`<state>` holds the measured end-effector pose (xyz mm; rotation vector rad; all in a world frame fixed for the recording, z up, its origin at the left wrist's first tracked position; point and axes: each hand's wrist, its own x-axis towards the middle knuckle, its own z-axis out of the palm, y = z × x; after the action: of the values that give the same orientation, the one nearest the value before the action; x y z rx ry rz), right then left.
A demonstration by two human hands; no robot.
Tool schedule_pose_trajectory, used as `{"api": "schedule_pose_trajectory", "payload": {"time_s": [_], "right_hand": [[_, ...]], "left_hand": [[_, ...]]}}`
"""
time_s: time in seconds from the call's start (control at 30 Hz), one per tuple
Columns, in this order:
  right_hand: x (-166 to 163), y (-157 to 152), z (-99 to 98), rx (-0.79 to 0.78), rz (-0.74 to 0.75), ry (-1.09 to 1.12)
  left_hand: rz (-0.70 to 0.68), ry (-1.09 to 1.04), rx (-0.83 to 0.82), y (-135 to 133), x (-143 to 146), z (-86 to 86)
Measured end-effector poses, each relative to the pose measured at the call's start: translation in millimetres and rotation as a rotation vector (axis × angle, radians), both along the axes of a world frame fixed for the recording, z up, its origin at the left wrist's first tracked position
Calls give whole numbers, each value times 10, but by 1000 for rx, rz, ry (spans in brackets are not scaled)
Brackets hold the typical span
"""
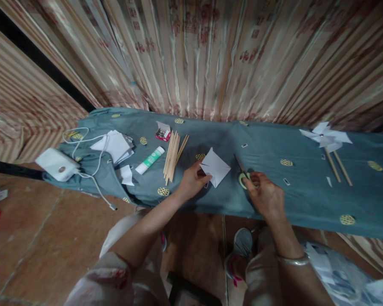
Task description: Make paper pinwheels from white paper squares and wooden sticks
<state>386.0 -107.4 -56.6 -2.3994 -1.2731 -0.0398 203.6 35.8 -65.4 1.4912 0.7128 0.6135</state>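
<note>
My left hand [194,180] pinches the left edge of a square sheet of white paper [216,167], which is turned corner-up and has short slits at its corners. In my right hand [266,193] is a pair of scissors [242,172] with pale green handles. Their dark blades point up and left, apart from the paper. Left of my left hand lies a bundle of wooden sticks [171,157]. Farther right, paper pinwheels [326,135] on wooden sticks rest on the cloth.
The teal cloth [306,191] covers a narrow table. On its left are a glue stick [150,160], a small open box of pins [163,131], stacked white paper [115,146], and a white power bank [55,164] with cables. A curtain [210,63] hangs behind. A plastic bag [341,272] lies on the floor.
</note>
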Motion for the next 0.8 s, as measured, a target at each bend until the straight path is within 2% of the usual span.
{"api": "schedule_pose_trajectory", "payload": {"time_s": [0.07,0.17,0.33,0.43,0.5,0.6,0.7,0.8], "right_hand": [[4,4,-14,2,32,-69],[20,8,-21,2,58,-156],[42,31,-16,17,54,-191],[44,47,-21,36,56,-188],[44,55,-29,48,54,-192],[49,60,-45,55,59,-191],[63,63,-59,24,59,-179],[85,65,-72,-2,45,-174]], "left_hand": [[14,0,62,50,-52,26],[122,59,230,184,-192,99],[330,173,421,572,-655,250],[492,453,660,794,-1022,269],[489,595,705,879,-1234,248],[411,750,734,910,-1444,207],[311,857,742,890,-1530,186],[306,929,753,873,-1554,174]]}}
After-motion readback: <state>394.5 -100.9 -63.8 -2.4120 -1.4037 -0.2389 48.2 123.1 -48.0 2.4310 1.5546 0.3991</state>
